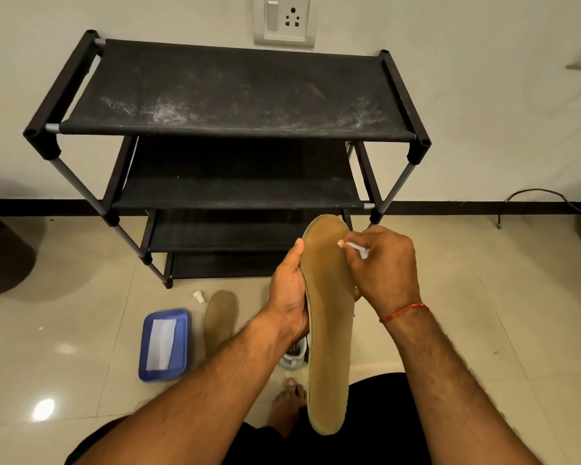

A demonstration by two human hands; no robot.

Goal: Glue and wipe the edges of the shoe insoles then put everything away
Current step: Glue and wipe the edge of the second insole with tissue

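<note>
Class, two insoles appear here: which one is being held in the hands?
The larger-looking tan insole, upright between the left hand and right hand. The other insole lies untouched on the floor beside the blue box.

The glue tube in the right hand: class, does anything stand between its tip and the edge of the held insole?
Nothing visible does. The right hand holds the glue tube with its tip at the right edge of the insole, which the left hand grips by the opposite edge.

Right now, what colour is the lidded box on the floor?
Blue box, with a white panel on its lid; head view.
</note>
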